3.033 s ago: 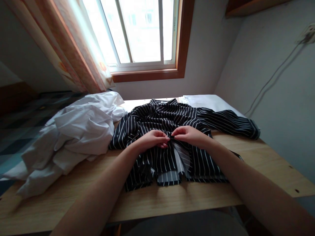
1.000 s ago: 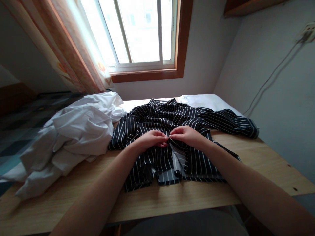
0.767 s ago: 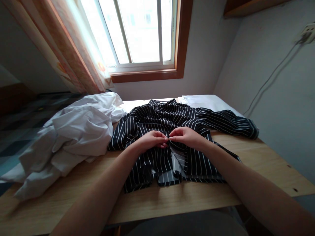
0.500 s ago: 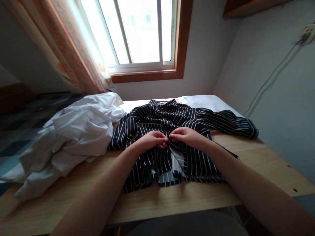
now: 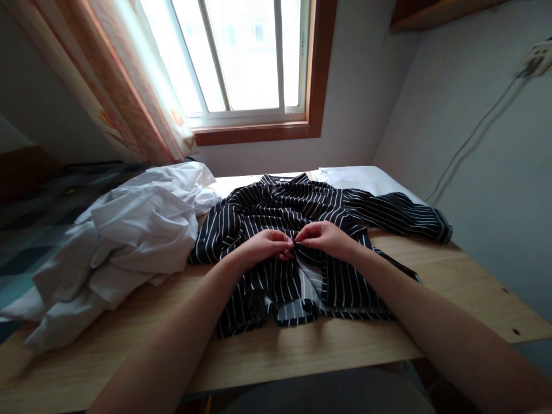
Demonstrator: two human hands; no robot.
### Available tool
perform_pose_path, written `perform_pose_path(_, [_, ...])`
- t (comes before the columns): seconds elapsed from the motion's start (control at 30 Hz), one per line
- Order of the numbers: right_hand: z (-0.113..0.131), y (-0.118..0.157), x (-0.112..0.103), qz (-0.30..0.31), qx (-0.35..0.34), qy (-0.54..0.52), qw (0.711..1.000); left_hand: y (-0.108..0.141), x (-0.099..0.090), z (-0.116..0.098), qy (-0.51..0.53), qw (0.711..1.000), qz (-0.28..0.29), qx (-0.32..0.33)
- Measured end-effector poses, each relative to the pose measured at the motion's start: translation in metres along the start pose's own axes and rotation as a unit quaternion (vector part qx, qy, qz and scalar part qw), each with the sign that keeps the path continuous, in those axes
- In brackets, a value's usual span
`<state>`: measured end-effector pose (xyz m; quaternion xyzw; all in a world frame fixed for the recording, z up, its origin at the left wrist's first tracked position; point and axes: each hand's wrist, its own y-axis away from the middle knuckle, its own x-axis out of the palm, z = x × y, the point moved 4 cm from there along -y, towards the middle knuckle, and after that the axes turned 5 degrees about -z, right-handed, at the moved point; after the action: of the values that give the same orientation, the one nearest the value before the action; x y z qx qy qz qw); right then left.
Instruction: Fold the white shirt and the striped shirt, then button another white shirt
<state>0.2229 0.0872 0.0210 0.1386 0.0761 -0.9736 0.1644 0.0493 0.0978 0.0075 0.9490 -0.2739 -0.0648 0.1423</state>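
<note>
Left hand (image 5: 271,246): grip pinched closed on shirt front
Right hand (image 5: 324,238): grip likewise pinched closed, fingertips beside the left's
Striped shirt (image 5: 297,201): spread on bench (image 5: 336,348)

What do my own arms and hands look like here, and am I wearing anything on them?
Your left hand and right hand are bare, with no gloves and no rings that show. The left forearm and right forearm have no sleeves, watch or bracelet in view. Both forearms narrow toward the wrists. Fingernail details are too small to tell.
</note>
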Motion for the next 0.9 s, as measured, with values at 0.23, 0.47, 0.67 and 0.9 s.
perform_pose_path(0.23, [0.002, -0.001, 0.003, -0.011, -0.041, 0.027, 0.999, 0.0, -0.004, 0.0, 0.037, 0.999, -0.007, -0.012])
perform_pose_path(0.47, [0.002, -0.002, 0.007, -0.019, -0.109, 0.106, 0.988, 0.001, -0.005, -0.001, 0.034, 0.999, -0.007, -0.015])
perform_pose_path(0.67, [0.009, 0.003, 0.008, -0.045, -0.137, 0.181, 0.973, -0.001, -0.006, 0.001, 0.033, 0.999, -0.009, -0.014])
perform_pose_path(0.9, [0.012, 0.007, 0.01, -0.056, -0.16, 0.235, 0.957, -0.001, -0.003, -0.001, 0.049, 0.998, -0.022, -0.022])
